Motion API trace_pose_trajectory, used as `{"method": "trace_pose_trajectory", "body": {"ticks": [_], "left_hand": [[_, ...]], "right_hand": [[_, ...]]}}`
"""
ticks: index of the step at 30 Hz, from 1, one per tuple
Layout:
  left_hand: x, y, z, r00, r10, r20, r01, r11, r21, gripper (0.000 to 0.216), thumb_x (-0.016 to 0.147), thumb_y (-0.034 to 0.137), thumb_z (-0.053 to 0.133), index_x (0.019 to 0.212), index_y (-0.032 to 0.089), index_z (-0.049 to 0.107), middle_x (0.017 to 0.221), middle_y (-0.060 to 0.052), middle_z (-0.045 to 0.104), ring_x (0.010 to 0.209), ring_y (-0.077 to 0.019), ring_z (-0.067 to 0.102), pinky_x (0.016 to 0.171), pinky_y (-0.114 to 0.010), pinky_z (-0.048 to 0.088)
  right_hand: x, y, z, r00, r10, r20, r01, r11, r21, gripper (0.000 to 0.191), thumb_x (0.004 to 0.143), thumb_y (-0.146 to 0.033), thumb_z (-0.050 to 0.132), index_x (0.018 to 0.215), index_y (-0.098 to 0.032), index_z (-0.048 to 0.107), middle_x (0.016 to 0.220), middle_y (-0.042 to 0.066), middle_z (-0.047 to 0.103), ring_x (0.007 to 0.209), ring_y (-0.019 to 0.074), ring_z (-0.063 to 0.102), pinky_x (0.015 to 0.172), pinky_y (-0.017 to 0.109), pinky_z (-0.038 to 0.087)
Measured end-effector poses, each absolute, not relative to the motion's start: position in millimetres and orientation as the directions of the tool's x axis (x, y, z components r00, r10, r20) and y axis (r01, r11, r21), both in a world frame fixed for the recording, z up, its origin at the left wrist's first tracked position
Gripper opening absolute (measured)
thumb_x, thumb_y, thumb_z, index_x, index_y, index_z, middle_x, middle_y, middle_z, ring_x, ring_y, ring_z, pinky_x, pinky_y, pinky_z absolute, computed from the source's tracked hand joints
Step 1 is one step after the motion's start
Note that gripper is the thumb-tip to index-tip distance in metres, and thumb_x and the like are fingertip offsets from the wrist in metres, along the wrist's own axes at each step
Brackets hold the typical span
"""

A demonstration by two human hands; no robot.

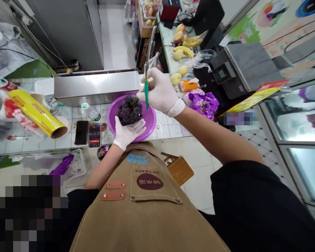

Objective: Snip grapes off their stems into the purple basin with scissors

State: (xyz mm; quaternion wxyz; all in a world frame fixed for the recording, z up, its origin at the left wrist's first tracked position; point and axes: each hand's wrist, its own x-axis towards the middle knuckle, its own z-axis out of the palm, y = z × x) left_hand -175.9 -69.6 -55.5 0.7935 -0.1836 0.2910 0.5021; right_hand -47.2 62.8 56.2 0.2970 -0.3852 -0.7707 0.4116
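A bunch of dark purple grapes (130, 110) with a bit of green stem rests over a round purple basin (151, 120). My left hand (128, 133), in a whitish glove, cups the bunch from the near side, thumb at its left and fingers stretched along its lower right. Above the basin's right edge, my gloved right hand (161, 91) is closed around a green-handled metal blade (146, 93). Its long thin metal part points up and away, seen nearly edge-on, so its exact kind is unclear. The blade is apart from the grapes.
Behind the basin lies a long stainless steel box (99, 85). To the left are a plastic bottle (91, 112), two phones (81, 133) and a yellow film roll (36, 113). Rightward are a purple bag (203, 104), mangoes (175, 78), bananas (187, 51) and a printer (248, 66).
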Motion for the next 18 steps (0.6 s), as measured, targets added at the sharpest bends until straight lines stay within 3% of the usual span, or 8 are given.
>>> {"method": "trace_pose_trajectory", "body": {"ticks": [3, 5, 7, 9, 11, 13, 18], "left_hand": [[-185.6, -91.5, -41.2, 0.389, 0.616, -0.685, -0.738, 0.654, 0.170, 0.116, 0.096, 0.093, 0.013, 0.130, -0.002, 0.070, 0.113, -0.028, 0.078, 0.096, -0.0316, 0.080, 0.078, -0.041, 0.067], [-194.9, -103.6, -29.3, 0.288, 0.661, -0.693, -0.553, 0.706, 0.443, 0.094, 0.102, 0.084, 0.033, 0.104, 0.002, 0.079, 0.087, -0.018, 0.076, 0.066, -0.0194, 0.070, 0.059, -0.029, 0.057], [-203.6, -106.8, -13.7, -0.034, 0.852, -0.522, -0.353, 0.479, 0.804, 0.060, 0.096, 0.068, 0.068, 0.087, 0.010, 0.080, 0.069, -0.006, 0.068, 0.054, -0.0107, 0.056, 0.053, -0.022, 0.045], [-209.5, -97.9, 6.3, -0.327, 0.934, -0.143, -0.053, 0.133, 0.990, 0.032, 0.088, 0.047, 0.083, 0.089, 0.015, 0.081, 0.074, -0.002, 0.070, 0.062, -0.0106, 0.058, 0.061, -0.022, 0.047], [-212.4, -78.7, 28.3, -0.394, 0.892, 0.223, 0.277, -0.116, 0.954, 0.019, 0.088, 0.030, 0.081, 0.104, 0.020, 0.082, 0.088, -0.002, 0.074, 0.074, -0.0128, 0.062, 0.071, -0.026, 0.051], [-212.9, -55.6, 47.1, -0.256, 0.875, 0.412, 0.547, -0.220, 0.808, 0.025, 0.085, 0.021, 0.082, 0.110, 0.022, 0.083, 0.093, -0.002, 0.074, 0.076, -0.0137, 0.061, 0.075, -0.029, 0.052], [-210.1, -18.0, 62.2, 0.080, 0.909, 0.408, 0.737, -0.330, 0.590, 0.007, 0.089, 0.018, 0.080, 0.092, 0.022, 0.084, 0.078, -0.001, 0.069, 0.078, -0.0183, 0.062, 0.079, -0.035, 0.051]], "right_hand": [[-46.5, 76.0, 62.9, -0.495, 0.853, 0.164, 0.327, 0.358, -0.875, 0.043, 0.083, -0.029, 0.089, 0.102, -0.027, 0.051, 0.077, -0.004, 0.052, 0.071, 0.0166, 0.058, 0.062, 0.030, 0.050], [-44.5, 79.4, 69.8, -0.540, 0.824, 0.173, 0.291, 0.375, -0.880, 0.043, 0.081, -0.033, 0.090, 0.099, -0.027, 0.051, 0.077, -0.003, 0.052, 0.073, 0.0178, 0.059, 0.060, 0.030, 0.049], [-41.9, 80.1, 78.1, -0.581, 0.797, 0.167, 0.264, 0.379, -0.887, 0.046, 0.077, -0.031, 0.091, 0.096, -0.027, 0.050, 0.077, -0.003, 0.052, 0.073, 0.0176, 0.059, 0.058, 0.029, 0.047], [-39.4, 79.7, 86.5, -0.611, 0.780, 0.133, 0.261, 0.357, -0.897, 0.046, 0.073, -0.024, 0.090, 0.094, -0.026, 0.048, 0.076, -0.004, 0.052, 0.070, 0.0162, 0.057, 0.056, 0.028, 0.045], [-37.1, 79.2, 93.2, -0.633, 0.769, 0.088, 0.268, 0.325, -0.907, 0.046, 0.069, -0.014, 0.086, 0.093, -0.025, 0.048, 0.073, -0.006, 0.052, 0.067, 0.0151, 0.055, 0.055, 0.027, 0.043], [-34.7, 78.8, 97.0, -0.658, 0.750, 0.067, 0.258, 0.309, -0.915, 0.046, 0.066, -0.008, 0.081, 0.093, -0.025, 0.049, 0.072, -0.006, 0.053, 0.067, 0.0150, 0.055, 0.056, 0.026, 0.043], [-28.4, 78.2, 95.0, -0.735, 0.671, 0.099, 0.166, 0.320, -0.933, 0.045, 0.071, -0.013, 0.082, 0.096, -0.025, 0.047, 0.080, -0.005, 0.057, 0.074, 0.0159, 0.062, 0.064, 0.027, 0.050]]}}
